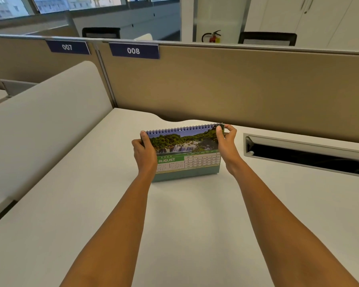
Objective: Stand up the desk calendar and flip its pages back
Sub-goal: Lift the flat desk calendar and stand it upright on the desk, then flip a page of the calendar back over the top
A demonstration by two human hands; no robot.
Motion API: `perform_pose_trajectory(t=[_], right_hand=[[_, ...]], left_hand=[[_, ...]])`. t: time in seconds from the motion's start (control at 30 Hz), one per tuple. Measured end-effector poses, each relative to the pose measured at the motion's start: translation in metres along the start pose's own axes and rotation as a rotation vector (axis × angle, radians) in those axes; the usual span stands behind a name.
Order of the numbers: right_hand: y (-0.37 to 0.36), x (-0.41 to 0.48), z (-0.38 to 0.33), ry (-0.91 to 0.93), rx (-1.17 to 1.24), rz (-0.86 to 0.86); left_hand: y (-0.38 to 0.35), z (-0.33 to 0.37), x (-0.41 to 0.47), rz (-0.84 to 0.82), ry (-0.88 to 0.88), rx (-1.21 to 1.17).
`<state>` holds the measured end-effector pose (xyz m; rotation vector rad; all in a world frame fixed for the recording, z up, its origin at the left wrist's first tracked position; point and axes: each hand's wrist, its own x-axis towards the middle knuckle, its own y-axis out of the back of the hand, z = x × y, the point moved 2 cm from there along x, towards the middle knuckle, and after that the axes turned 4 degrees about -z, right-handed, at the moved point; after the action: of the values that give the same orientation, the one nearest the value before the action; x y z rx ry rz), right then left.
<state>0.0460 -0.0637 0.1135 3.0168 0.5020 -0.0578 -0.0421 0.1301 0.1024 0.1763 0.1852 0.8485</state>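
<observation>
Left hand [143, 152] grips the left edge of the desk calendar [187, 150], thumb on the front, other fingers hidden behind; it covers the page's lower left corner. The calendar stands upright on the white desk [187, 214], AUGUST page facing the camera, small date print hard to read. Right hand [226, 141] pinches the top right corner at the spiral binding [182, 128], forearm stretched forward. Cable tray slot [307, 156] far right, cut off by the frame edge.
</observation>
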Motion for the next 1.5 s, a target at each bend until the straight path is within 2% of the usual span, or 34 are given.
perform_pose_trajectory(t=[0.27,0.5,0.73,0.9,1.03,1.2,1.5], right_hand=[[0.004,0.004,0.006,-0.012,-0.003,0.015],[0.010,0.004,0.010,-0.002,-0.066,0.048],[0.021,0.014,-0.003,-0.028,-0.326,0.194],[0.019,0.022,-0.028,-0.110,-0.684,0.152],[0.018,0.032,-0.032,-0.163,-0.801,0.157],[0.018,0.038,-0.035,-0.211,-0.835,0.158],[0.019,0.043,-0.038,-0.225,-0.706,0.177]], left_hand=[[-0.006,-0.006,0.002,0.010,-0.036,-0.007],[-0.001,-0.011,-0.008,0.100,-0.109,0.038],[0.009,0.002,-0.009,0.223,-0.128,0.047],[0.008,0.009,-0.013,0.246,-0.185,0.032],[0.007,0.006,-0.013,0.239,-0.231,0.036],[0.005,0.004,-0.010,0.246,-0.233,0.022],[0.005,0.004,-0.009,0.262,-0.225,0.008]])
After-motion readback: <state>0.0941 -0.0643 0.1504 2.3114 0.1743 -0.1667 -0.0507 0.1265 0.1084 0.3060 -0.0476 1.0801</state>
